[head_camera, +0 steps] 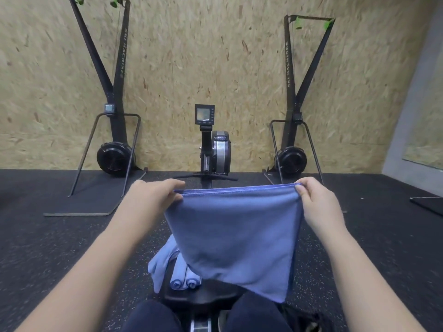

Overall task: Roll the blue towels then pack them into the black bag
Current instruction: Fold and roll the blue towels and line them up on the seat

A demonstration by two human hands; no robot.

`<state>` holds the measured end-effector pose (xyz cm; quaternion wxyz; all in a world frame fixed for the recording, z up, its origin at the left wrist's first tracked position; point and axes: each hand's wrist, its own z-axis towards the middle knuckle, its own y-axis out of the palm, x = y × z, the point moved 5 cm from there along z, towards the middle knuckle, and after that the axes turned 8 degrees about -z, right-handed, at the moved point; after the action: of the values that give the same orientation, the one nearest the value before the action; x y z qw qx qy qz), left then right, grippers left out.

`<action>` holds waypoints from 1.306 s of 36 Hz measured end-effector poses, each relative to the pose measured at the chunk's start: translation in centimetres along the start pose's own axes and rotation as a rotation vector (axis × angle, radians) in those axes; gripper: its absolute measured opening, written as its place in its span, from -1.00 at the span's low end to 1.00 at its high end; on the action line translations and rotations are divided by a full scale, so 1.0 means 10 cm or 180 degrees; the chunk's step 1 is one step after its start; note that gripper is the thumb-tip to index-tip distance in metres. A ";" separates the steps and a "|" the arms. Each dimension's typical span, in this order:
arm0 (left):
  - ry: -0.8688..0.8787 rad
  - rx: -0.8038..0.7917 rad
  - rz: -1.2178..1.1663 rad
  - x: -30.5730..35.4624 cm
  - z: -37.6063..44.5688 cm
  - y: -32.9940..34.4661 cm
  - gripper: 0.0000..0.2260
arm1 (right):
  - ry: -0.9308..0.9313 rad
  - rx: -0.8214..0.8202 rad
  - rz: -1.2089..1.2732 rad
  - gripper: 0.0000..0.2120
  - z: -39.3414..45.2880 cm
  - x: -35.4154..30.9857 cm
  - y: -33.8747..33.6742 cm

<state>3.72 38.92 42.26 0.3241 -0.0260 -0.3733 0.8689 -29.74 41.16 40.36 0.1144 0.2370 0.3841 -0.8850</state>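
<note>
A blue towel [237, 233], folded double, hangs in the air in front of me. My left hand [153, 197] pinches its top left corner and my right hand [316, 202] pinches its top right corner. Below it, on the black rower seat [199, 295], lie two rolled blue towels [184, 281] side by side, with a loose blue towel [160, 262] draped to their left. A dark bag-like shape [306, 322] shows at the bottom right beside my knee, mostly hidden.
I sit on a rowing machine whose monitor [204, 115] and flywheel [220, 152] stand ahead. Two ski machines [115, 149] [291, 159] lean at the chipboard wall. Black rubber floor lies on both sides. My knees [153, 317] fill the bottom edge.
</note>
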 end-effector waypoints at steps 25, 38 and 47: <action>-0.0858 0.0099 -0.0771 -0.22 -0.11 0.20 -0.78 | 0.0733 -0.0232 0.0404 -0.77 -0.11 0.01 0.39; -0.1988 0.0825 -0.2623 -0.32 -0.17 0.25 -0.70 | 0.1362 -0.0097 0.1230 -0.68 -0.17 -0.10 0.56; -0.2044 0.0288 -0.4105 -0.06 -0.17 0.19 -0.90 | 0.1472 -0.0696 0.2792 -0.64 -0.26 -0.40 0.53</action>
<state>3.70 38.68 39.64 0.6475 0.4696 -0.3549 0.4840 -23.34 39.53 37.53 0.4114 0.5523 0.3541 -0.6327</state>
